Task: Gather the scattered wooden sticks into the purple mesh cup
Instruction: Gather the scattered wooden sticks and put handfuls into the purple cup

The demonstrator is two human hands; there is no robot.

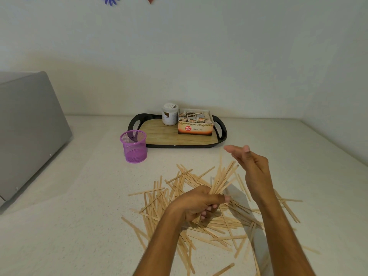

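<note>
Many thin wooden sticks lie scattered in a loose heap on the pale counter in front of me. My left hand is closed around a bundle of sticks that fans up and to the right above the heap. My right hand hovers just right of the bundle's upper ends, fingers apart and palm turned left, holding nothing. The purple mesh cup stands upright to the upper left of the heap; no sticks show inside it.
A black tray with a wood-pattern base sits behind the cup, carrying a white jar and a box of ginger tea. A grey appliance stands at the left. Walls close the counter at the back and right.
</note>
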